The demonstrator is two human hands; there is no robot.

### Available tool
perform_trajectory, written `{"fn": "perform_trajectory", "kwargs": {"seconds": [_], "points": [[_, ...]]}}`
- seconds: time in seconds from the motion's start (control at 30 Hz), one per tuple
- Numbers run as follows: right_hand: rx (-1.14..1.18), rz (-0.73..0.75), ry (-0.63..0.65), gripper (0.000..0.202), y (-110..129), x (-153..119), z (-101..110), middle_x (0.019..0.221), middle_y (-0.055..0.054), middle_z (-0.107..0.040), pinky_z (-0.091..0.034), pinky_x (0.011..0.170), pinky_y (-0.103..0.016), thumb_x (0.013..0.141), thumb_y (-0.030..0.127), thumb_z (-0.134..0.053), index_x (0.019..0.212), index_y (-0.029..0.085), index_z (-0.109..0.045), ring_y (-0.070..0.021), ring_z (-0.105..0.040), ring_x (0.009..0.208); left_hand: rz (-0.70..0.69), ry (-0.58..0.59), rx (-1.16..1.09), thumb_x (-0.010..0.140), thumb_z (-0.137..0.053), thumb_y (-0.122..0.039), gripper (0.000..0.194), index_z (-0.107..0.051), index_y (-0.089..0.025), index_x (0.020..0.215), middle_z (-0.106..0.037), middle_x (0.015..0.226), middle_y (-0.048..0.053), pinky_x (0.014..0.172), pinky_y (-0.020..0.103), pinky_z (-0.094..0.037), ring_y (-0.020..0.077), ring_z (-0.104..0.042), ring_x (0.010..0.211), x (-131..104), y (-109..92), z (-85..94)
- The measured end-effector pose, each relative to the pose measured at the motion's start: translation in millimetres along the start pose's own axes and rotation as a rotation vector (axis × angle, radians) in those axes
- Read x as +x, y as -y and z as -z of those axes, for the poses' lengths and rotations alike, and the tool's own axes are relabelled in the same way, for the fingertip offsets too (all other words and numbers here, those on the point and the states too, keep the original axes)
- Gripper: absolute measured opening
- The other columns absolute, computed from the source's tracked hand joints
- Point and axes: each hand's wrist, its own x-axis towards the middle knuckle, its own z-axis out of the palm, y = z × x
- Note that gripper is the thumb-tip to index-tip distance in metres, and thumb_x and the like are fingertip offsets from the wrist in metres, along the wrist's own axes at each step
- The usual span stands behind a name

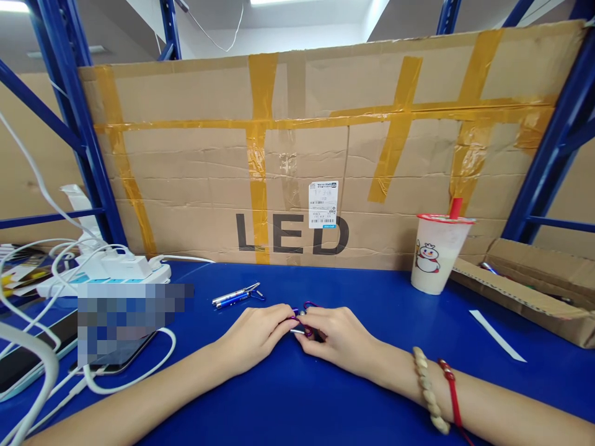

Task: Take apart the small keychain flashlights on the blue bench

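Note:
My left hand [258, 337] and my right hand [339, 337] meet at the middle of the blue table, fingers bent and pinched together. Between the fingertips are small shiny pieces: a purple carabiner clip [308, 332], a curved bluish-purple loop [310, 304] and a short silver part [297, 331]. The fingers cover most of these, so their full shape is hidden. Beyond my left hand lie slim pen-shaped metal keychain lights [236, 297], silver and blue, with a dark blue carabiner [257, 296] at one end.
A lidded drink cup [439, 260] with a red straw stands at right, by an open cardboard box [525, 297] and a white strip [497, 336]. At left are a power strip [160, 272], white cables and a phone [125, 356]. A large carton [209, 179] forms the back.

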Motion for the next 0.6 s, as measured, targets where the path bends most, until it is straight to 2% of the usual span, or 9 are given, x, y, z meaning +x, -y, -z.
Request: {"fn": "perform_trajectory", "kwargs": {"seconds": [0.1, 0.3, 0.47, 0.6], "points": [[-0.031, -0.002, 0.015, 0.014, -0.3, 0.0, -0.5, 0.070, 0.000, -0.059, -0.031, 0.052, -0.021, 0.084, 0.024, -0.051, 0.075, 0.016, -0.058, -0.0099, -0.052, 0.060, -0.002, 0.019, 0.041, 0.096, -0.029, -0.032, 0.028, -0.053, -0.019, 0.090, -0.062, 0.083, -0.001, 0.061, 0.022, -0.038, 0.0128, -0.059, 0.073, -0.7, -0.2, -1.0], [-0.045, -0.011, 0.027, 0.031, -1.3, 0.6, 1.5, 0.078, -0.002, -0.061, -0.034, 0.055, -0.022, 0.093, 0.038, -0.039, 0.086, 0.017, -0.061, -0.0116, -0.054, 0.066, 0.100, 0.050, 0.094, 0.096, -0.026, -0.034, 0.029, -0.049, -0.019, 0.087, -0.062, 0.081, -0.001, 0.059, 0.023, -0.037, 0.0149, -0.061, 0.073, 0.2, -1.9, 0.6], [-0.009, -0.070, 0.048, 0.035, 1.4, 1.1, 4.9, 0.087, -0.003, -0.062, -0.037, 0.057, -0.022, 0.094, 0.042, -0.036, 0.103, 0.019, -0.061, -0.0113, -0.055, 0.069, 0.142, 0.071, 0.053, 0.096, -0.025, -0.037, 0.029, -0.049, -0.020, 0.090, -0.062, 0.084, -0.001, 0.062, 0.025, -0.038, 0.0164, -0.061, 0.077, 0.9, -1.6, 1.3], [0.026, -0.100, 0.061, 0.037, 1.4, 0.2, 7.8, 0.089, -0.002, -0.061, -0.037, 0.058, -0.022, 0.094, 0.044, -0.035, 0.117, 0.023, -0.055, -0.0105, -0.055, 0.069, 0.164, 0.076, -0.027, 0.095, -0.025, -0.039, 0.027, -0.047, -0.023, 0.097, -0.063, 0.094, -0.002, 0.068, 0.026, -0.040, 0.0173, -0.062, 0.084, 0.9, -2.1, 2.0]]}}
